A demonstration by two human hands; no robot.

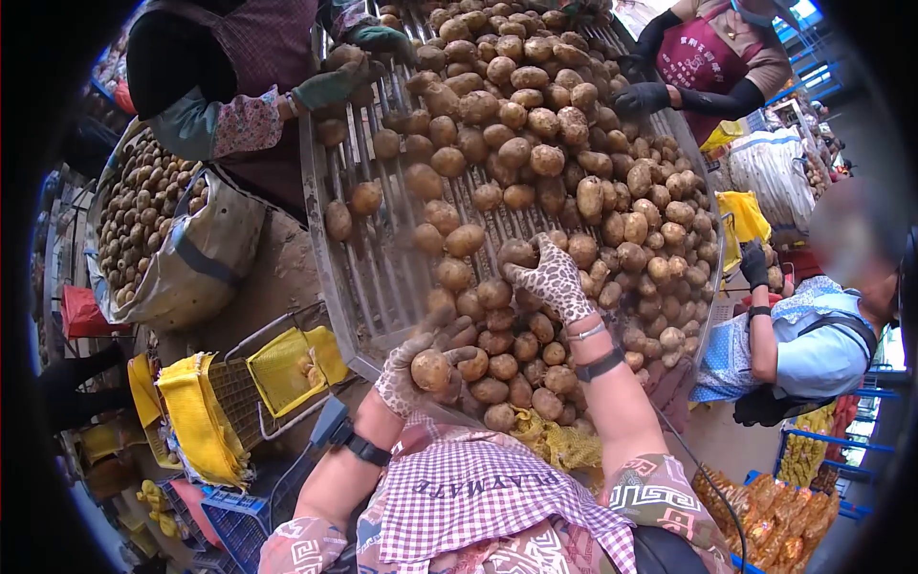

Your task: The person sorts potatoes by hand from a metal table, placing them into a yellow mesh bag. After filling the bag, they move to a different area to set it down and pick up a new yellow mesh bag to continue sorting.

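Note:
My left hand (394, 377), in a spotted glove, is closed around a potato (432, 369) just above the near edge of the sorting table. My right hand (557, 281), gloved alike, reaches further over the table with its fingers on another potato (517, 253). Under and around both hands lie many loose brown potatoes (612, 225), heaped thickest on the right side. Bare metal slats (378, 292) show on the left of the table. Below the near potatoes, a yellow mesh bag (559, 438) lies against my checked apron (478, 493).
Co-workers' gloved hands touch the table at the upper left (330, 86) and upper right (641, 98). Another person in a blue sleeve (822, 325) stands right. A large white sack (206, 263) of potatoes and a wire rack with yellow mesh bags (201, 411) stand left. Orange filled bags (779, 512) lie lower right.

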